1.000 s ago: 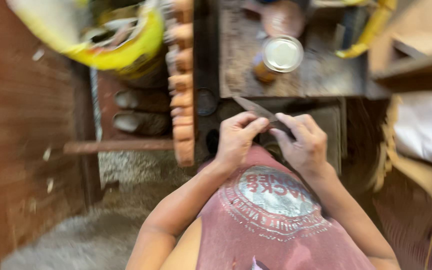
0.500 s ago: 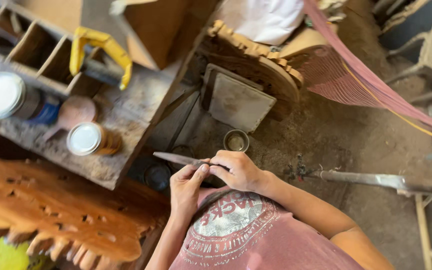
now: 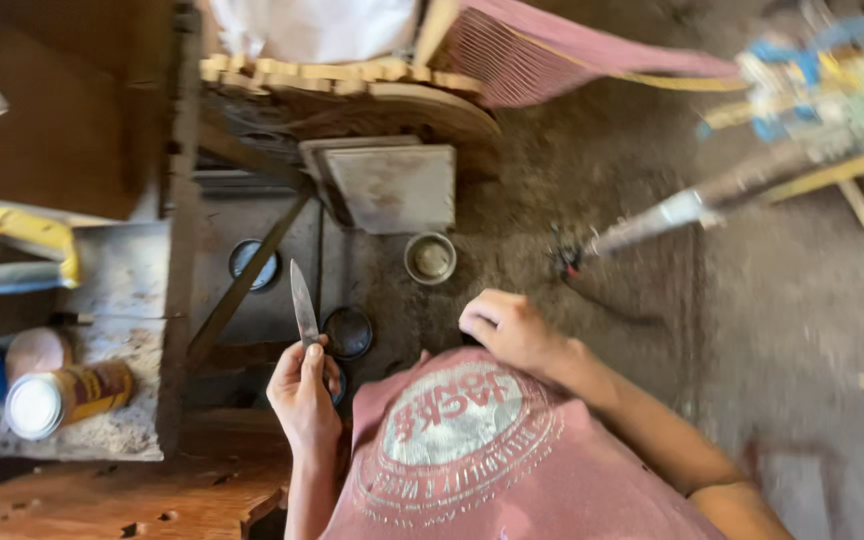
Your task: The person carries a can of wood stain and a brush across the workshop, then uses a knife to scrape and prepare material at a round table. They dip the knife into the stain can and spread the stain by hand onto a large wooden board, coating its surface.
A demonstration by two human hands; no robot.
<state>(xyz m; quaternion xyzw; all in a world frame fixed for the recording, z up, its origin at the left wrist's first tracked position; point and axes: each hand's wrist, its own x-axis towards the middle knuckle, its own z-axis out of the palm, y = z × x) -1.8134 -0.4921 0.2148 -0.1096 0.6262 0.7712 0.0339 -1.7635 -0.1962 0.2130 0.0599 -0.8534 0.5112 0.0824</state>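
Left hand [image 3: 304, 388] of mine grips a knife [image 3: 303, 302], blade pointing up and away; right hand [image 3: 505, 328] sits curled and empty, well apart from it. Beyond, I see a small metal cup [image 3: 430, 258] near a flat grey slab [image 3: 393, 187].

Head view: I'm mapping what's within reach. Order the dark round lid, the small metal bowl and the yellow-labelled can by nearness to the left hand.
From the left hand:
1. Dark round lid, just right of it.
2. Small metal bowl, farther up and right.
3. Yellow-labelled can, far left on the bench.
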